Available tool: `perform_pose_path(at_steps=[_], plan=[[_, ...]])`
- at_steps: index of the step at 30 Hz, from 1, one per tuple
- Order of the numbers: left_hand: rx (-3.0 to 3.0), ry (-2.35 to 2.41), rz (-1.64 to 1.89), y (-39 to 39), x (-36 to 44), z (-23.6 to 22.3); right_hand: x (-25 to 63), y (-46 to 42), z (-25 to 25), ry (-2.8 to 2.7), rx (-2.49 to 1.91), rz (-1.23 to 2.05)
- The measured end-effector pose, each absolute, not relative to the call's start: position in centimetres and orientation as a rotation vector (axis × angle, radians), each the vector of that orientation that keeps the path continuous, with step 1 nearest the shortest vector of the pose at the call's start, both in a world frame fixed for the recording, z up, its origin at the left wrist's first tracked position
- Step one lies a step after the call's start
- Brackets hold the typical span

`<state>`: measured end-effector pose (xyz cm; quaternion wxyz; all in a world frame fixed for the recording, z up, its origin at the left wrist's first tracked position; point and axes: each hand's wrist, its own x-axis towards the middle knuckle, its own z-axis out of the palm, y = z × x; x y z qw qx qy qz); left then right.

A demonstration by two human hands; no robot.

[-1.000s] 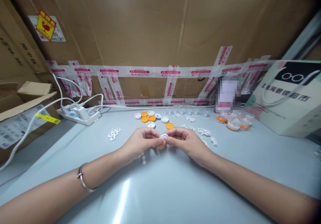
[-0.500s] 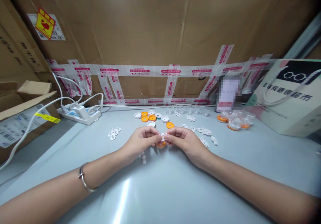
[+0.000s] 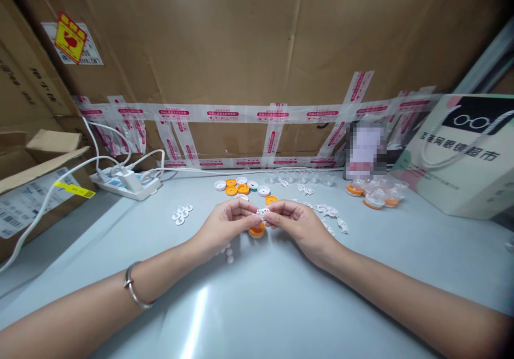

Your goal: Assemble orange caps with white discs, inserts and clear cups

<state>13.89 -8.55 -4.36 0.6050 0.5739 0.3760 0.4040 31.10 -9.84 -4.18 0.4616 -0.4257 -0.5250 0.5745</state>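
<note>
Between both hands is a small white plastic piece with holes (image 3: 262, 212), pinched at its two ends. My left hand (image 3: 228, 222) has thumb and fingers closed on one end, and my right hand (image 3: 295, 222) grips the other the same way. Just below the fingertips an orange round cap (image 3: 256, 230) with a pale rim rests on the table. Beyond the hands lies a group of orange and white round caps (image 3: 243, 188). Several similar white pieces (image 3: 327, 210) are scattered beyond my right hand. Small white knobs (image 3: 229, 255) show partly from under my left hand.
White discs with stems (image 3: 182, 214) lie at the left. Clear domes (image 3: 305, 178) line the back, and domes with orange bases (image 3: 373, 202) stand at the right. A power strip (image 3: 136, 187), an open carton (image 3: 44, 187), a blurred phone-like object (image 3: 364, 150) and a paper bag (image 3: 461, 155) surround the table.
The white piece has tilted slightly in my fingers and risen a little, so more of the orange cap below shows. My hands otherwise keep nearly the same place.
</note>
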Motion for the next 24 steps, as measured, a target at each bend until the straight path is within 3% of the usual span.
perform_pose_path(at_steps=[10, 15, 24], plan=[[1.615, 0.952, 1.137, -8.2, 13.1, -4.5, 36.9, -5.5, -2.4, -1.308, -1.166, 0.961], [1.906, 1.023, 1.128, -8.5, 12.9, -4.5, 38.7, -4.6, -2.9, -1.914, -1.476, 0.730], [2.145, 1.014, 1.104, -8.3, 12.7, -4.7, 38.1, -6.5, -1.6, -2.496, -1.313, 0.690]])
